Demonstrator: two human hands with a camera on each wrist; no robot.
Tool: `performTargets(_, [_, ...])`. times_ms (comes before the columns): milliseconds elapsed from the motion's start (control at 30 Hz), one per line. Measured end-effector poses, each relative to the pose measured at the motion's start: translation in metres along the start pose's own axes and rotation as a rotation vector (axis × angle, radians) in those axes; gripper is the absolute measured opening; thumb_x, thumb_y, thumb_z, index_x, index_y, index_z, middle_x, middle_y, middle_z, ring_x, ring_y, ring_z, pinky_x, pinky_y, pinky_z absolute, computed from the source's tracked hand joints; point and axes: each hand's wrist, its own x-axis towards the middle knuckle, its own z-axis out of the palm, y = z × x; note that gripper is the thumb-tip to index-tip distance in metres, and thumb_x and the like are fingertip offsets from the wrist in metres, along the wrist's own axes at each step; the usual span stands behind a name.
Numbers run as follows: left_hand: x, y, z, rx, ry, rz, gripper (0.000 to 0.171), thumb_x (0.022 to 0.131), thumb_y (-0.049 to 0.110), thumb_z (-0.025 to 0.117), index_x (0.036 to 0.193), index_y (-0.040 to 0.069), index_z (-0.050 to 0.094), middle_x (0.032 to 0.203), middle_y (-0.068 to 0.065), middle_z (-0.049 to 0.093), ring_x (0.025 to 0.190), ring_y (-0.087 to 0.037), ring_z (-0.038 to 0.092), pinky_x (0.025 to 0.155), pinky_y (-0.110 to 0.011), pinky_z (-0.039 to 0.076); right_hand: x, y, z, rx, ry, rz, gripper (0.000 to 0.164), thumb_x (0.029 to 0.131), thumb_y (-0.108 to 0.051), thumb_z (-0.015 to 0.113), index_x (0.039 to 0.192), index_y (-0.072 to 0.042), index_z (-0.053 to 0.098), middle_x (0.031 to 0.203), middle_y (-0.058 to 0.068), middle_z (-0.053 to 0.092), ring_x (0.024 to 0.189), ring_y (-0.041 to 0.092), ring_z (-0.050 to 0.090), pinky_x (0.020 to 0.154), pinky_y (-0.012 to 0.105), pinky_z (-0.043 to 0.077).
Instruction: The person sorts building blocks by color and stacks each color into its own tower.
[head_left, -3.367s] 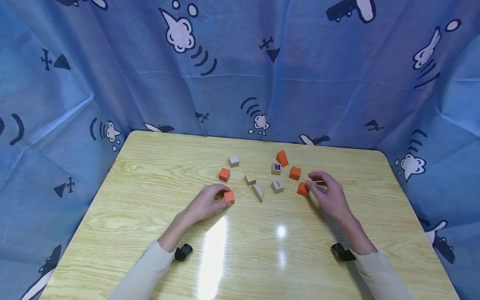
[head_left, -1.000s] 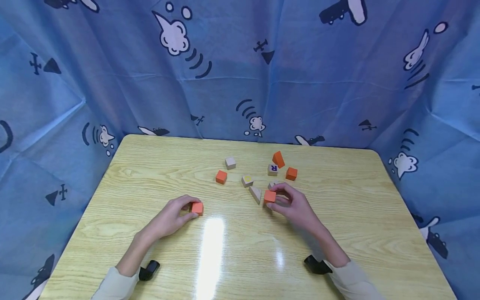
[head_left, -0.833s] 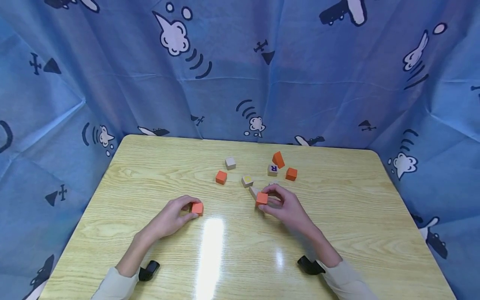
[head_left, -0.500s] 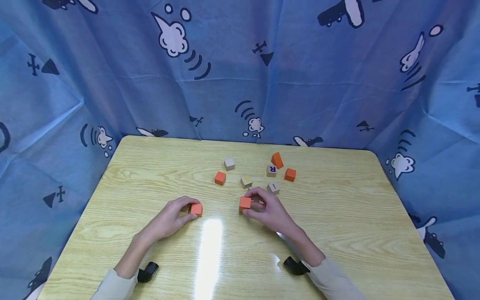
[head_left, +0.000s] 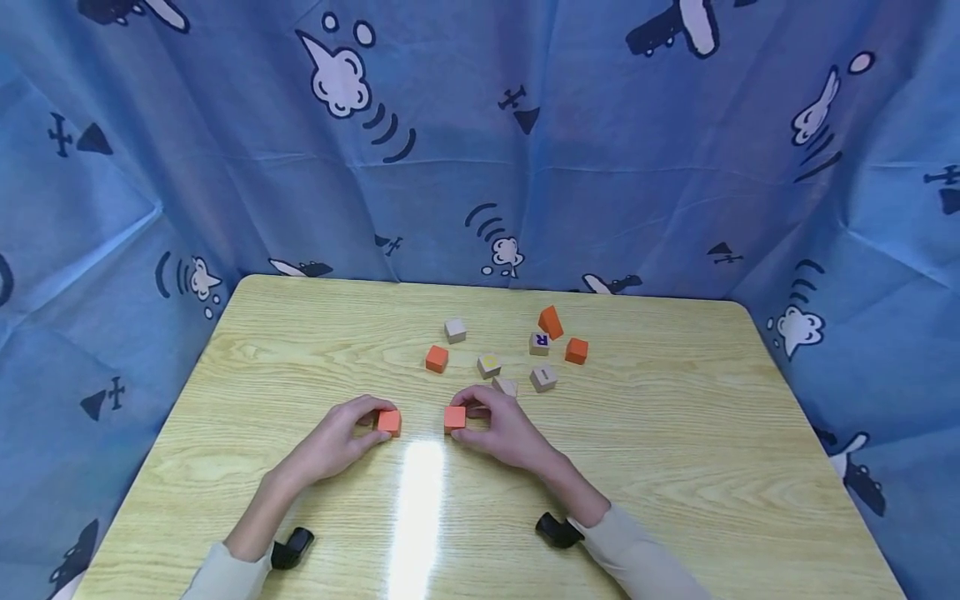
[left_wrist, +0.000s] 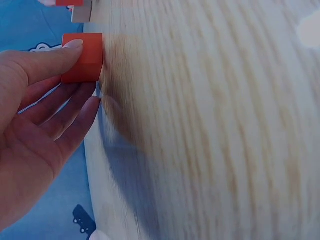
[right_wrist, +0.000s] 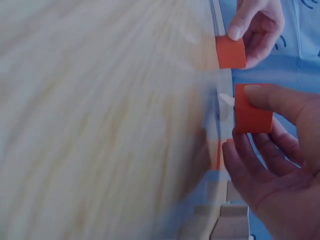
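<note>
My left hand (head_left: 337, 440) pinches an orange cube (head_left: 389, 422) between thumb and fingers, low over the table. The left wrist view shows the thumb across the near face of this orange cube (left_wrist: 90, 70). To its right, my right hand (head_left: 510, 432) grips another orange cube (head_left: 454, 420). A short gap separates the two cubes, which sit nearly level with each other. In the right wrist view, the right hand's orange cube (right_wrist: 253, 120) is off the tabletop, thumb on one face and fingertips on the opposite side.
Behind the hands lie loose blocks: an orange cube (head_left: 437, 359), a plain cube (head_left: 454, 330), a yellow-marked cube (head_left: 489, 365), a wooden triangle (head_left: 506, 386), a dash-marked cube (head_left: 543, 378), an "R" cube (head_left: 539, 343), an orange wedge (head_left: 551, 322) and an orange cube (head_left: 577, 351). A blue curtain (head_left: 450, 167) backs the table.
My left hand has drawn its orange cube left and nearer, then stayed put. My right hand has picked up an orange cube from the right side and carried it left toward the other.
</note>
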Motion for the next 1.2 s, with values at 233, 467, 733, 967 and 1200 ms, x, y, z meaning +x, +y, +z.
performTargets(233, [0.002, -0.004, 0.001, -0.013, -0.001, 0.003, 0.033, 0.094, 0.008, 0.075, 0.127, 0.007, 0.067, 0.123, -0.004, 0.069, 0.115, -0.021, 0.064, 0.095, -0.043, 0.055, 0.013, 0.000, 0.016, -0.104, -0.018, -0.028, 0.034, 0.084, 0.002, 0.082, 0.114, -0.004, 0.067, 0.108, 0.005, 0.069, 0.103, 0.019, 0.069, 0.094, 0.038, 0.057])
performTargets(467, [0.002, -0.005, 0.000, -0.021, 0.002, 0.006, 0.040, 0.093, 0.009, 0.078, 0.130, 0.002, 0.065, 0.124, -0.006, 0.069, 0.112, -0.022, 0.065, 0.094, -0.042, 0.055, 0.024, -0.006, 0.029, -0.180, -0.043, -0.024, 0.032, 0.084, -0.001, 0.082, 0.111, -0.005, 0.067, 0.106, 0.003, 0.069, 0.101, 0.015, 0.067, 0.092, 0.034, 0.056])
performTargets(733, [0.002, -0.006, 0.001, -0.025, 0.011, 0.024, 0.031, 0.092, 0.009, 0.078, 0.121, 0.003, 0.068, 0.114, -0.005, 0.070, 0.103, -0.021, 0.068, 0.091, -0.041, 0.056, 0.032, -0.009, 0.038, -0.226, -0.071, -0.027, 0.030, 0.086, -0.005, 0.083, 0.111, -0.007, 0.067, 0.104, 0.002, 0.070, 0.100, 0.014, 0.066, 0.092, 0.033, 0.054])
performTargets(967, [0.001, -0.007, 0.001, -0.038, 0.005, 0.024, 0.031, 0.092, 0.009, 0.077, 0.121, 0.003, 0.068, 0.114, -0.006, 0.071, 0.102, -0.022, 0.069, 0.090, -0.041, 0.057, 0.037, -0.010, 0.044, -0.223, -0.097, -0.026, 0.031, 0.086, -0.004, 0.083, 0.112, -0.007, 0.067, 0.106, 0.002, 0.068, 0.100, 0.013, 0.065, 0.091, 0.029, 0.054])
performTargets(1200, [0.003, -0.007, 0.002, -0.034, 0.004, 0.034, 0.030, 0.092, 0.009, 0.078, 0.120, 0.004, 0.068, 0.114, -0.006, 0.071, 0.101, -0.021, 0.069, 0.089, -0.039, 0.058, 0.040, -0.011, 0.047, -0.233, -0.107, -0.030, 0.030, 0.087, -0.004, 0.083, 0.110, -0.010, 0.065, 0.104, -0.002, 0.067, 0.098, 0.010, 0.064, 0.089, 0.028, 0.054])
